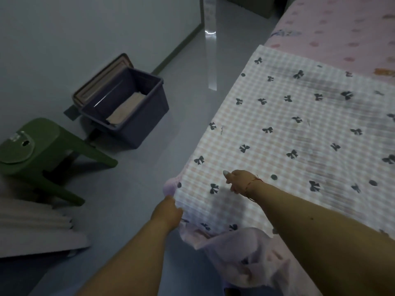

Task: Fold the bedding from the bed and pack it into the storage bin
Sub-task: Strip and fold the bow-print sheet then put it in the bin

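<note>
A pink checked sheet with dark bows (288, 124) lies spread over the near part of the bed (342, 33). My left hand (168, 208) grips its near left edge, fingers hidden under the cloth. My right hand (239, 180) rests on top of the sheet a little further in, with the thumb out and the other fingers mostly hidden. Loose cloth hangs bunched below my arms. A dark purple storage bin (147, 116) stands open on the floor to the left, with a folded pale cloth (126, 110) inside.
The bin's lid (96, 82) leans against the wall behind it. A green plastic stool (38, 152) stands near left on the floor. White pleated fabric (32, 227) lies at the bottom left. Bare glossy floor runs between bin and bed.
</note>
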Demonstrator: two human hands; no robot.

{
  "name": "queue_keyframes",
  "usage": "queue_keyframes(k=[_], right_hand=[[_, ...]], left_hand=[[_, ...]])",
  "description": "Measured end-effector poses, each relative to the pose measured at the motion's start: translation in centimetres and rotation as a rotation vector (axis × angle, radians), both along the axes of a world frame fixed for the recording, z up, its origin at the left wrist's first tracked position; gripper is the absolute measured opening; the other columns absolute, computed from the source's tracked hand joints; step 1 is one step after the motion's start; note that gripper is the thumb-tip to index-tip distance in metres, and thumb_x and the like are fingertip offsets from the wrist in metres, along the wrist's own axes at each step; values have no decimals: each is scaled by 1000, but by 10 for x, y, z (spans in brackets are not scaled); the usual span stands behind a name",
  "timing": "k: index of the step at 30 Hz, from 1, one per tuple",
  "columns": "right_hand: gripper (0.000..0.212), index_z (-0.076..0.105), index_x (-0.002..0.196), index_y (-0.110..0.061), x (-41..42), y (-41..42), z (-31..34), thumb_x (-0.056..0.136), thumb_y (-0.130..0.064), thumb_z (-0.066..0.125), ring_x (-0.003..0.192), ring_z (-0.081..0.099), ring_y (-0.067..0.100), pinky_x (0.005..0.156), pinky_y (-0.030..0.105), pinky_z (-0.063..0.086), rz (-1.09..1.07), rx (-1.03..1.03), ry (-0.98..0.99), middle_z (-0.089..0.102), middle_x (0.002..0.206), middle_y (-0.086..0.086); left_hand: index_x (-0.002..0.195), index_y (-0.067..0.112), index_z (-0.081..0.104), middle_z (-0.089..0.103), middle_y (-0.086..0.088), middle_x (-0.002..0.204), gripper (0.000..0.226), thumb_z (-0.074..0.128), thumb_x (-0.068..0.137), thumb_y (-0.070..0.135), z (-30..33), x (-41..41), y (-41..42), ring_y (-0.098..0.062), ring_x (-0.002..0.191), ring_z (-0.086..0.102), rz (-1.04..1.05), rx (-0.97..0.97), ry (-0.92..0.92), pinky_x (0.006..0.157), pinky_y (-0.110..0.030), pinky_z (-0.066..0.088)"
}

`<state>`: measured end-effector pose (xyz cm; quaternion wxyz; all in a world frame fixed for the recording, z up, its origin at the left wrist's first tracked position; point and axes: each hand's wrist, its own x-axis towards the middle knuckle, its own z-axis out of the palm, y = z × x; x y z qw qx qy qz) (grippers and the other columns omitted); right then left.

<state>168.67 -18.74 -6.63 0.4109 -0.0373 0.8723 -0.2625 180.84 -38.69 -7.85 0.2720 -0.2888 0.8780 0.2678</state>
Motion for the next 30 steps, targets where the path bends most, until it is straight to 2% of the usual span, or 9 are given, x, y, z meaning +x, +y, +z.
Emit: queue_keyframes(k=[5,9,13,15,18,20,22,24,30], right_hand=[[50,59,115,-2,-8,-14,-27,101,-40,28,107,59,34,95,37,46,-63,58,-17,64,113,19],[53,57,87,-8,-11,-18,-44,100,-46,23,88,56,26,82,31,42,-107,88,57,61,93,12],[49,57,83,-12,-6,-28,-58,99,-48,26,87,59,28,80,32,44,-205,96,122,64,91,11],[49,58,83,-12,-1,-34,-58,99,-47,28,88,61,29,79,33,44,-250,100,147,66,92,13],[52,60,88,-7,5,-45,-62,99,-47,28,87,60,28,76,30,43,-305,109,175,66,93,12],[55,63,94,-4,8,-52,-65,99,-47,28,90,61,29,81,34,48,-343,111,185,67,96,13],[56,63,99,-3,12,-58,-66,99,-47,29,92,62,30,87,39,50,-379,113,206,67,98,15],[55,64,99,-2,14,-65,-66,99,-45,30,92,62,31,86,39,50,-410,113,226,68,97,16],[52,64,96,-7,18,-86,-63,99,-45,29,87,61,28,79,34,47,-411,137,260,67,92,12]], left_hand=[[121,11,53,63,-13,118,40,55,88,33,-40,-14,-24,-30,102,62,43,69,-34,83,-32,50],[129,12,47,59,-8,121,45,60,88,24,-64,-26,-39,-29,108,58,29,162,17,83,-26,43],[90,13,54,61,-6,91,15,66,85,20,-87,-35,-54,-24,86,57,28,257,66,77,-30,45],[79,18,49,56,1,80,21,69,84,19,-94,-38,-60,-20,82,54,51,309,96,74,-27,42],[108,15,53,59,5,104,28,69,85,14,-100,-41,-64,-16,99,57,64,556,37,84,-25,44],[125,11,56,61,0,116,40,68,87,17,-104,-40,-66,-20,113,58,-69,618,-20,92,-27,45],[125,9,60,63,-7,120,44,68,86,27,-107,-37,-74,-23,117,57,-246,538,-31,96,-28,45],[118,6,65,67,-9,113,37,69,87,26,-105,-35,-93,-20,110,60,-303,542,3,92,-25,45],[111,9,69,68,-2,102,28,71,85,20,-105,-27,-147,-15,94,64,-100,548,29,81,-23,48]])
